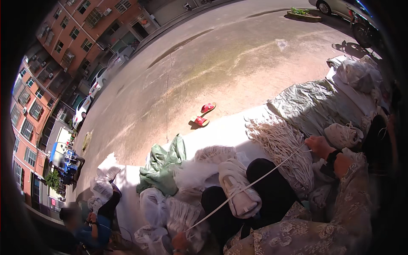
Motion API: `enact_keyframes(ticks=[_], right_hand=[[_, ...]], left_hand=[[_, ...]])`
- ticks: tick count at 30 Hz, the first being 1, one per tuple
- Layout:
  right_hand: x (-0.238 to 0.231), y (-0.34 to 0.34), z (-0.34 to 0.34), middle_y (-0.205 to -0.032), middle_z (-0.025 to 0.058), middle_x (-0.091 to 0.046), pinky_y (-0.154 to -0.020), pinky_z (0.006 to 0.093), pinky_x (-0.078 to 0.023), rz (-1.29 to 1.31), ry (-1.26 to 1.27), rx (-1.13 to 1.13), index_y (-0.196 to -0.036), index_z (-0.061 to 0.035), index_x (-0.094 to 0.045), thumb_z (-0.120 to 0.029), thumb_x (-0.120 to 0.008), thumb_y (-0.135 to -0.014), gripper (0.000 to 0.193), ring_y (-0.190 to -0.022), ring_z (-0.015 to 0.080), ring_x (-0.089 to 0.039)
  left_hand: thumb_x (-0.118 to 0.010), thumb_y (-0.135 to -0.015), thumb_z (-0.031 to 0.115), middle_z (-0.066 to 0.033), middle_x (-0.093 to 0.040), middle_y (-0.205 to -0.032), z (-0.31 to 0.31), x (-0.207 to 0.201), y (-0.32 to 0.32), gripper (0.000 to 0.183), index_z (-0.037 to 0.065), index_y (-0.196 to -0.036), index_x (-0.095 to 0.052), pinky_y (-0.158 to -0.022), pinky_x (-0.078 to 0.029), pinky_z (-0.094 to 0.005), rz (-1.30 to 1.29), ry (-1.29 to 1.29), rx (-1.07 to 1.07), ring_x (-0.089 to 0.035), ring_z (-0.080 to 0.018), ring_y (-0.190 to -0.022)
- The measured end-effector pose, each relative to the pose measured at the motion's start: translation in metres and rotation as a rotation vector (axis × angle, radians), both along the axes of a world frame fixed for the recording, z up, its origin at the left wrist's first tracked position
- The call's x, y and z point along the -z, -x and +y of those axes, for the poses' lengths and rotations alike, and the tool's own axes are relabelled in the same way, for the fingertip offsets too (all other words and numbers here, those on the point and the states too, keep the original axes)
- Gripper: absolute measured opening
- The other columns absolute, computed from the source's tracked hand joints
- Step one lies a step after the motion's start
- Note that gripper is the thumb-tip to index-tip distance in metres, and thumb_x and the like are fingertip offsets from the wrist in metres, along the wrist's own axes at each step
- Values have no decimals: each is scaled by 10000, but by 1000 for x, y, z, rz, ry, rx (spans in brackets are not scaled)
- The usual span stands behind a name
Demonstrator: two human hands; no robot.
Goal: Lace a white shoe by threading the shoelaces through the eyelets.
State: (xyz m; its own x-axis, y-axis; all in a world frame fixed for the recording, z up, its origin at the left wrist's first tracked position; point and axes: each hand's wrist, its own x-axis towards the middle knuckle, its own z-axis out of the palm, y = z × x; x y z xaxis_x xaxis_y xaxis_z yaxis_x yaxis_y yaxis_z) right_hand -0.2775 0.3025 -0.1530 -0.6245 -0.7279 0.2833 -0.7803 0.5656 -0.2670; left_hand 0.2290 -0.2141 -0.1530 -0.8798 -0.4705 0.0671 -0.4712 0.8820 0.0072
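All around, an open paved yard [140, 97] in hard sun, stained by darker streaks. Along the left, brick-coloured buildings [106, 17] with barred windows, fronted by parked white cars [98, 82]; at the far right, part of a silver car [331, 6] near a motorbike [363, 34].

Apparently laid over the ground, a long white sheet [221, 131], glaring toward its far edge, shaded toward the near one. At its left end, another person [95, 231] in dark blue. Toward its right end, crumpled grey-green sheeting [310, 102]; left of its middle, rumpled green cloth [163, 170] up against the far edge. Right of the middle, a big loose heap of laces [280, 148].

On the dark-trousered lap [276, 191], between the thighs, a white shoe [238, 189]; near the sheet's right end, another pale shoe [344, 135], laces showing. Just beyond the far edge, red sandals [201, 121].

Hands well apart: left hand [180, 241], dim by the lower rim, and right hand [319, 146], beside the heap, each apparently closed on one white lace [272, 171], drawn out across the lap shoe.

As for progress, by judgement: one lace singled out and straightened, plenty left in the heap. Cannot tell if threaded anywhere through the lap shoe.
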Motion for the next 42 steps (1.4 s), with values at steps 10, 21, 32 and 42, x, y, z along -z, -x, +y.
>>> enact_keyframes(ticks=[10,21,32,42], right_hand=[[-42,178,193,-1159,84,-416,-684,382,-459,627,-368,92,-1217,-128,-403,-182,-445,-894,330,-973,259,-474],[-197,136,143,-851,137,-633,-662,395,-458,299,-113,622,-929,-54,-585,-233,-449,-909,226,-802,305,-599],[-43,-131,-128,-575,-16,-497,-409,204,-347,-1749,263,153,-872,-53,-554,-190,-504,-887,147,-445,51,-438],[-12,-138,-205,-887,-36,-610,-741,235,-451,-1598,657,17,-912,-69,-638,-222,-568,-899,169,-852,38,-538]], left_hand=[[-465,-826,176,-151,-596,-698,-132,-86,-114,190,57,-742,-589,-567,-443,-389,152,81,-420,-593,-306,-643],[-509,-756,192,-120,-622,-637,-163,-189,-141,221,0,-701,-603,-540,-464,-337,548,-242,-844,-608,-218,-559],[-493,-913,226,-13,-611,-716,87,-74,147,248,37,-799,-606,-564,-447,-225,-236,-1680,-109,-593,-77,-647],[-497,-907,139,-19,-549,-641,158,-66,234,205,18,-744,-527,-421,-413,-209,-14,-1364,85,-516,-70,-435]])
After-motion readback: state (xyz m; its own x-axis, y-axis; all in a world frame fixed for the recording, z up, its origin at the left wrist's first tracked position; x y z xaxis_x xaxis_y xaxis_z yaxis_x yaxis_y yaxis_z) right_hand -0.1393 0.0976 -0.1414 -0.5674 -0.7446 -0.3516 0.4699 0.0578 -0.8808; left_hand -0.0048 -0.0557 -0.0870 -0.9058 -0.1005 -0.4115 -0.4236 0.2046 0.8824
